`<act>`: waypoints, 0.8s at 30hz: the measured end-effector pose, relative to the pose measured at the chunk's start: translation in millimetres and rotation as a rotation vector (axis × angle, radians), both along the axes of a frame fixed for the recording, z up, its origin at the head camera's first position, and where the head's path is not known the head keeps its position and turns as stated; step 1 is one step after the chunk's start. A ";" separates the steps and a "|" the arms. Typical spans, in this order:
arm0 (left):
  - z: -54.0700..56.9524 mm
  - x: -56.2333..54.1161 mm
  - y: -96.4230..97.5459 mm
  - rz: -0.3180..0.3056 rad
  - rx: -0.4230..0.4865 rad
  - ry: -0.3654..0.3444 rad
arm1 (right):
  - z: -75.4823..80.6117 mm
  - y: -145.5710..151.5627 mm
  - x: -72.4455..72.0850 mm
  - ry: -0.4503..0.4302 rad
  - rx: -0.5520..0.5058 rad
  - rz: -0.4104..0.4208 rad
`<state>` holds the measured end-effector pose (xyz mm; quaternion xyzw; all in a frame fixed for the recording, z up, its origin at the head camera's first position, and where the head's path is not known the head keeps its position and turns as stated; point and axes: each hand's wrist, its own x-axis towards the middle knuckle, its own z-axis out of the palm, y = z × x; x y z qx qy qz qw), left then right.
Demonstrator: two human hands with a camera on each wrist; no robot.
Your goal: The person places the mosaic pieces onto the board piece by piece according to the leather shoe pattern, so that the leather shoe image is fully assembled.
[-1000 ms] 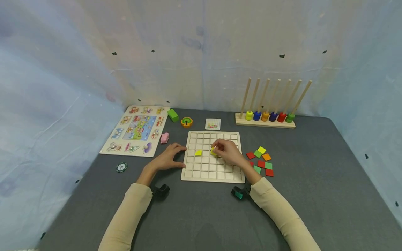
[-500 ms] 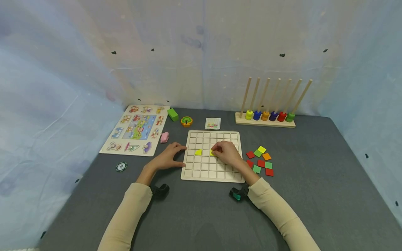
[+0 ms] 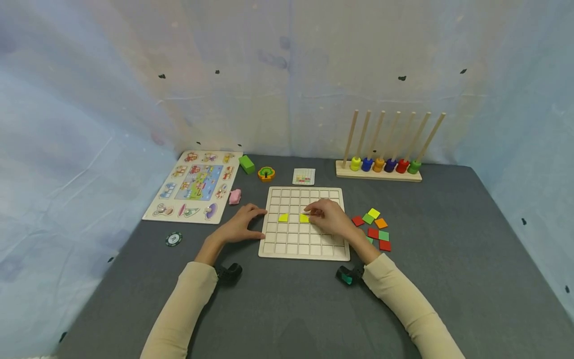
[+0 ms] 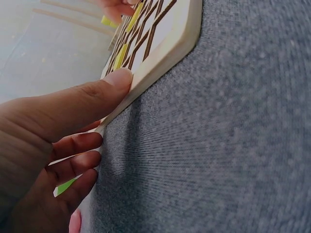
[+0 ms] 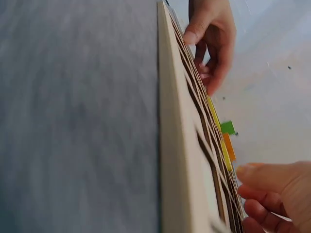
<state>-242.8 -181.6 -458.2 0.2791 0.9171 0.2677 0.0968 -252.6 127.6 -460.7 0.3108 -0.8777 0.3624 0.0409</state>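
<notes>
A wooden grid board [image 3: 280,249] lies flat on the table. Two yellow square tiles sit in its cells: a left tile [image 3: 283,218] and a right tile [image 3: 304,218]. My left hand [image 3: 237,227] rests at the board's left edge, thumb and forefinger spread apart. In the left wrist view its thumb [image 4: 116,80] touches the rim. Over the board's right half hovers my right hand [image 3: 331,218], fingertips beside the right tile. The right wrist view shows its thumb [image 5: 250,171] apart from the yellow tile [image 5: 225,154], with nothing seen held.
Several red, green, orange and yellow tiles [image 3: 373,234] lie right of the board. Behind are a pattern card [image 3: 304,176] and a peg stand [image 3: 378,174]. A picture puzzle [image 3: 197,182], pink piece [image 3: 235,197], green block [image 3: 246,164], tree piece [image 3: 266,174] and chip [image 3: 173,239] lie left.
My right hand has let go of the right yellow tile, which now lies in its cell, and has drawn back slightly to the right. The left hand has stayed at the board's edge.
</notes>
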 end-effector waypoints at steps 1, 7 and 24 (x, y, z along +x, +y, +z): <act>0.0 -0.1 -0.1 0.000 0.002 -0.001 | 0.6 4.1 -0.2 0.004 -0.007 0.005; 1.2 -0.1 -0.5 -0.004 -0.004 -0.002 | 4.6 35.6 1.0 0.021 -0.041 -0.021; 0.8 2.1 -2.3 -0.050 0.050 0.054 | 16.3 118.2 16.9 0.045 0.031 -0.181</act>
